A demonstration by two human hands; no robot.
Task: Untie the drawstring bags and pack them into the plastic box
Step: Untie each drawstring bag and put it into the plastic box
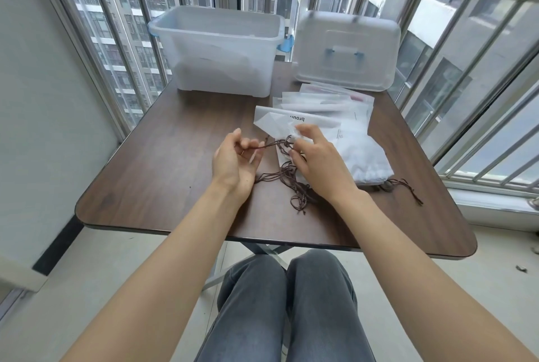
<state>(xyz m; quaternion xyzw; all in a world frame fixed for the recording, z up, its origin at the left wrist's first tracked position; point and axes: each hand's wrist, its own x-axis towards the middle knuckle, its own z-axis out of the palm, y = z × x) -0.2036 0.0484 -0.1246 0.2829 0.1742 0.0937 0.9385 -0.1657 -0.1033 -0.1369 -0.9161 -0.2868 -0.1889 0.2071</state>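
Closest in, grey-jeaned knees (280, 303) sit under the edge of a dark wood-look bench (151, 186). Just past that edge there's a loose tangle of brown cords (294, 186) lying on the bench. The left hand (233, 163) has its fingers curled in, pinching one brown drawstring (274, 144) that runs across to the right hand (318, 163), which is also pinching at the cord right at the neck of a white drawstring bag (358, 154). That bag lies on the bench partly under the right hand, on top of a fanned pile of more white bags (326, 102). Further back, the plastic box (221, 49) stands open on the left with some white stuff in the bottom, looks like bags but it's hazy through the wall. Its lid (347, 49) is just beside it on the right, propped against the window bars.
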